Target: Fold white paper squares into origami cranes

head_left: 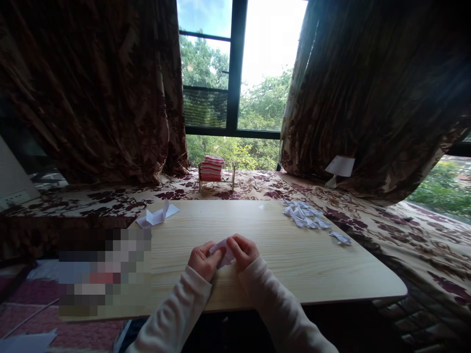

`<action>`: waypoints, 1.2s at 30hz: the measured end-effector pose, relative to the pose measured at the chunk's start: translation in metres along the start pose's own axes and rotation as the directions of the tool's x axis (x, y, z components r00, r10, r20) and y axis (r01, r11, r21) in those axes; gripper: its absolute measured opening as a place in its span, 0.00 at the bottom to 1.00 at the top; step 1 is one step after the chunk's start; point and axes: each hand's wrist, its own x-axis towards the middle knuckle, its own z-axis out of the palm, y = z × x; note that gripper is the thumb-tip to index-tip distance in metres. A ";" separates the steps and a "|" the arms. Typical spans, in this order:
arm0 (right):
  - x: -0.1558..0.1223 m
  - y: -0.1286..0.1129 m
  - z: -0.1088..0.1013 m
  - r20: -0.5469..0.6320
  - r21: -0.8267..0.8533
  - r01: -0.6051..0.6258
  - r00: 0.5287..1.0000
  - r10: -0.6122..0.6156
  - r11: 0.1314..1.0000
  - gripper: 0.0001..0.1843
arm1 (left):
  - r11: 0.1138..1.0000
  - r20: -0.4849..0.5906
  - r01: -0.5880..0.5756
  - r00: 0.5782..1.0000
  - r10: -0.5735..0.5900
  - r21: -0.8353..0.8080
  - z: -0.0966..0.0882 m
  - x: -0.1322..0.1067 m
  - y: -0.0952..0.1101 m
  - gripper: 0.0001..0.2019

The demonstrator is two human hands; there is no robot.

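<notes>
Both my hands meet over the front middle of the light wooden table. Between them is a small folded piece of white paper. My left hand pinches its left side, thumb on top. My right hand grips the right side, fingers closed over the upper edge. The palms and the underside of the paper are hidden. A heap of folded white paper pieces lies at the table's right rear, and a single folded piece rests apart from it, nearer to me.
Partly folded white paper sheets lie at the table's left rear corner. Beyond the table, a small rack holds striped red-and-white cloths on the flowered window ledge. A white lamp stands to the right. A blurred patch covers the table's left side.
</notes>
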 end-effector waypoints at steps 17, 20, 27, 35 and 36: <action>-0.003 0.005 0.003 0.060 -0.016 -0.054 0.997 0.055 0.998 0.17 | 0.988 -0.088 0.094 0.991 -0.105 -0.123 -0.006 0.002 0.013 0.13; -0.002 0.007 0.002 0.046 -0.033 -0.048 0.998 0.049 0.998 0.17 | 0.990 -0.104 0.079 0.990 -0.091 -0.116 -0.003 0.002 0.009 0.13; -0.003 0.006 0.001 0.042 -0.021 -0.041 0.998 0.042 0.999 0.18 | 0.995 -0.128 0.067 0.989 -0.077 -0.080 -0.003 0.002 0.007 0.12; -0.003 0.010 0.003 0.084 0.012 -0.007 0.996 0.006 1.000 0.14 | 0.993 -0.092 0.058 0.993 -0.068 -0.107 -0.005 0.002 0.008 0.14; -0.002 0.010 0.002 0.073 0.012 -0.004 0.997 0.003 1.000 0.14 | 0.992 -0.086 0.055 0.994 -0.065 -0.111 -0.006 0.003 0.008 0.14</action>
